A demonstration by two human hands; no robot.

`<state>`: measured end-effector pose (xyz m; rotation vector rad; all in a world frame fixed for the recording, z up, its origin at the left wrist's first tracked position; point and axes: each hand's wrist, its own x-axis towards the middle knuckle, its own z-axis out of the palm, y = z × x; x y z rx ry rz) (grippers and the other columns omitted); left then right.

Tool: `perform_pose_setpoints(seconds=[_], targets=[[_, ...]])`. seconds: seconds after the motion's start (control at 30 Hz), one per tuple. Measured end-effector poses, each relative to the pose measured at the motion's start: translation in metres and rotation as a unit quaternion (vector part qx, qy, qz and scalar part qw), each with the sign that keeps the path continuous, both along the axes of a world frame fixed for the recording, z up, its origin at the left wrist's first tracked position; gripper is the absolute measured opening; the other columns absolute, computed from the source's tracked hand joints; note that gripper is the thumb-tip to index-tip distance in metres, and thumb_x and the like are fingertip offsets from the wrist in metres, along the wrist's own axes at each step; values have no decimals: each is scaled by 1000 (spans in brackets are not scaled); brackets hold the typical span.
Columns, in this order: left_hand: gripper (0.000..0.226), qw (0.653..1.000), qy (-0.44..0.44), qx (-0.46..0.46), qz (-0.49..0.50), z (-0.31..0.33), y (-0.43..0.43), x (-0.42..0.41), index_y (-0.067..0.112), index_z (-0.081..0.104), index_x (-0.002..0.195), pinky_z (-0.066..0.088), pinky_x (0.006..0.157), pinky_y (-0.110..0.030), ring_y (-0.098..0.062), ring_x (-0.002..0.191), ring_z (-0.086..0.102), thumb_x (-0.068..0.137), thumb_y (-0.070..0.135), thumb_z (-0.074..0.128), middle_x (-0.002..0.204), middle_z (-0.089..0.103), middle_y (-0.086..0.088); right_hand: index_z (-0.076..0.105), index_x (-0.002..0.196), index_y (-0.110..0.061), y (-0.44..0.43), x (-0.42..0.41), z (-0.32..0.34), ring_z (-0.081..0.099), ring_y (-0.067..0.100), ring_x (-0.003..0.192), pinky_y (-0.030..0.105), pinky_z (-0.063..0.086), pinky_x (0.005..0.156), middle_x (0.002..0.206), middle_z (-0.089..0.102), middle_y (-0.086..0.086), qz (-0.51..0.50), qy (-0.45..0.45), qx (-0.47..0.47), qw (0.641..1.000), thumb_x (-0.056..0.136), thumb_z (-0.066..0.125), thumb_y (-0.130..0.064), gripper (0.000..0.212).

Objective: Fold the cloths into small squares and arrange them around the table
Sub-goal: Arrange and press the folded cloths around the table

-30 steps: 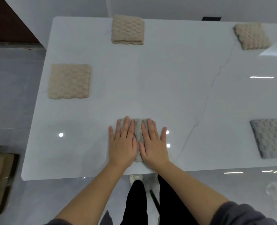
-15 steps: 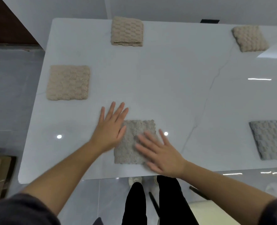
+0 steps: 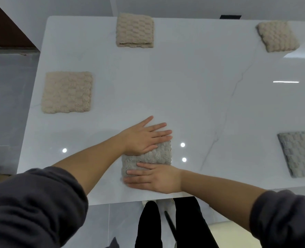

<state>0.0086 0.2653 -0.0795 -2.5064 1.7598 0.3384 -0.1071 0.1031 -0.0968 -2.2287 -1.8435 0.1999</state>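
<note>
Both hands flat on the grey square at the near edge

Right hand (image 3: 155, 179) and left hand (image 3: 144, 138) lie open-palmed, gripping nothing, on the folded grey cloth (image 3: 153, 156) near the white table (image 3: 166, 86) front edge; beige squares sit farther back.

Five folded cloths lie on the tabletop (image 3: 175, 83). One cloth (image 3: 155, 156) sits at the near edge, under both flat hands: the left hand (image 3: 142, 138) on its far side, the right hand (image 3: 155, 178) on its near side. A second cloth (image 3: 67, 92) lies by the left edge, a third (image 3: 134, 30) at the far edge, a fourth (image 3: 277, 36) toward the far right corner, a fifth (image 3: 300, 153) at the right, near the front edge.
</note>
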Motion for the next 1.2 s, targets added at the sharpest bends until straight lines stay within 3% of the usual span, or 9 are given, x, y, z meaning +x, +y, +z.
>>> perform_pose_setpoints(seconds=[0.2, 0.3, 0.47, 0.57, 0.73, 0.93, 1.0, 1.1, 1.2], targets=[[54, 999, -4, -20, 25, -5, 1, 0, 27, 8, 155, 2, 120, -50, -17, 150, 2, 104, 41, 17, 163, 6, 4, 40, 147, -4, 3, 1, 6, 22, 26, 148, 43, 10, 122, 156, 35, 9, -21, 52, 23, 998, 101, 39, -8, 46], [58, 989, -2, -51, 142, 7, 10, -10, 20, 6, 156, 5, 120, -48, -17, 150, 0, 102, 40, 17, 163, 2, -2, 43, 146, -6, -8, -7, 15, 22, 26, 148, 46, 14, 121, 155, 37, 10, -87, 80, 29, 993, 96, 48, -13, 50], [59, 928, 17, -118, 353, 27, 35, -65, 7, 19, 153, 10, 119, -51, -22, 150, 5, 99, 29, 23, 162, 10, -9, 36, 149, -6, -37, -8, 21, 19, 26, 149, 51, 16, 120, 159, 28, 11, -306, 28, 19, 952, 103, 29, -26, 51], [61, 934, 23, -85, 347, 18, 26, -99, 6, 22, 153, 13, 118, -53, -22, 150, 8, 98, 31, 29, 162, 13, -9, 26, 152, -3, -20, -11, 16, 12, 26, 150, 52, 14, 118, 161, 20, 13, -409, 19, -38, 912, 101, 31, -37, 61], [65, 929, 26, 5, 370, 6, 21, -106, 7, 22, 153, 15, 116, -56, -22, 149, 12, 97, 40, 27, 161, 16, -8, 22, 153, -5, -14, -10, 11, 12, 26, 150, 56, 12, 115, 162, 16, 12, -422, 43, -106, 899, 100, 28, -43, 66], [66, 921, 15, 31, 388, 28, 8, -105, 5, 30, 149, 9, 115, -52, -25, 146, 24, 93, 40, 28, 158, 27, -11, 15, 155, -11, -35, -11, 30, 1, 22, 150, 51, 0, 120, 163, 7, 5, -468, 95, -80, 875, 100, 20, -42, 63], [66, 915, 31, 18, 401, 39, -7, -109, 6, 23, 151, 4, 118, -49, -25, 148, 16, 94, 38, 27, 160, 18, -11, 9, 156, -15, -55, -14, 38, -8, 21, 149, 49, -4, 121, 163, 0, 3, -515, 116, -83, 845, 97, 10, -44, 65], [66, 915, 69, 10, 398, 47, -43, -110, 14, -1, 155, -7, 120, -46, -21, 149, -13, 100, 32, 29, 162, -12, -4, 1, 156, -21, -94, -16, 43, -15, 19, 148, 47, -10, 118, 163, -8, 1, -562, 134, -107, 809, 92, 0, -47, 69], [69, 921, 79, 12, 382, 52, -89, -103, 18, -7, 155, -9, 119, -43, -22, 147, -22, 100, 33, 33, 161, -19, -5, -1, 156, -24, -140, -12, 47, -14, 22, 150, 49, -7, 118, 164, -11, 1, -578, 136, -140, 792, 88, -5, -48, 72]])
